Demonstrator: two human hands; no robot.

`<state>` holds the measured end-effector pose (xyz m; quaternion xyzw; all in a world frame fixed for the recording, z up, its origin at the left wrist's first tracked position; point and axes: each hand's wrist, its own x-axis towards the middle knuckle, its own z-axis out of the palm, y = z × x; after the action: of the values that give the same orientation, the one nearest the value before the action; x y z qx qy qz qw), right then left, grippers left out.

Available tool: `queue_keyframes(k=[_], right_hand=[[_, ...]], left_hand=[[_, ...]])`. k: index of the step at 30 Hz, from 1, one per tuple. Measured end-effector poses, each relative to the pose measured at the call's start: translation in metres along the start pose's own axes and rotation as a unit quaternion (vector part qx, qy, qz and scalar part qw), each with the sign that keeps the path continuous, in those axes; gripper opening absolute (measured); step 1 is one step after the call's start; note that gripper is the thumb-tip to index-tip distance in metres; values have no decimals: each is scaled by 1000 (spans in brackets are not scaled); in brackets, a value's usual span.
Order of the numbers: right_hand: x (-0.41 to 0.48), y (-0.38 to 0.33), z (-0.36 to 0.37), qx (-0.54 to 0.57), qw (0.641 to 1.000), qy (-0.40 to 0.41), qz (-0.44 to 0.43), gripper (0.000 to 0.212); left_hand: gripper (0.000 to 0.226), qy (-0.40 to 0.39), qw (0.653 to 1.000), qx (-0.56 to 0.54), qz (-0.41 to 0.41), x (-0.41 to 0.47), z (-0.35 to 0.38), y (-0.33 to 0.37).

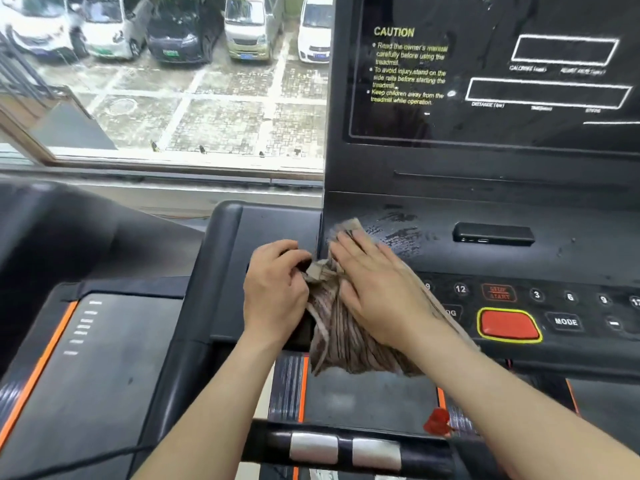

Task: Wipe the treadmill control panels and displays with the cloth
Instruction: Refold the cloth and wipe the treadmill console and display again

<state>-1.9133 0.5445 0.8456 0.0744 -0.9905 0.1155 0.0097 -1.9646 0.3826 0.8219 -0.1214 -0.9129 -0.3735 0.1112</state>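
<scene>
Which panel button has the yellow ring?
The big red button, below STOP/START and left of MODE; the others are black.

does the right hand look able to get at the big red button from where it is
Probably yes. The right hand lies flat on the cloth, just left of the red button, with only flat control panel between and nothing standing in the way.

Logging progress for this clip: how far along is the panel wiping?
Looks done: wet streaks on the console ledge beside the cloth. In hand: the right hand presses the cloth flat on the button panel while the left hand grips its bunched edge. Left: the red button and MODE key look dry; the display is too glossy to judge.
</scene>
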Motion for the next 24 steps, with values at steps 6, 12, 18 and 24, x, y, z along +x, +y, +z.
queue_keyframes(k=[6, 12, 18, 24], right_hand=[[71, -29, 5, -128, 990, 42, -32, 42], [39, -36, 1, -145, 982, 49, -111, 23], [-18, 1, 6, 14, 989, 75, -128, 31], [9, 59, -38, 10, 963, 246, 107, 31]], left_hand=[[16, 81, 990, -79, -84, 1, -7, 4], [16, 13, 995, -64, -82, 0, -4, 1], [19, -10, 996, -75, -40, -1, -3, 1], [21, -2, 998, -56, -9, 1, 2, 4]])
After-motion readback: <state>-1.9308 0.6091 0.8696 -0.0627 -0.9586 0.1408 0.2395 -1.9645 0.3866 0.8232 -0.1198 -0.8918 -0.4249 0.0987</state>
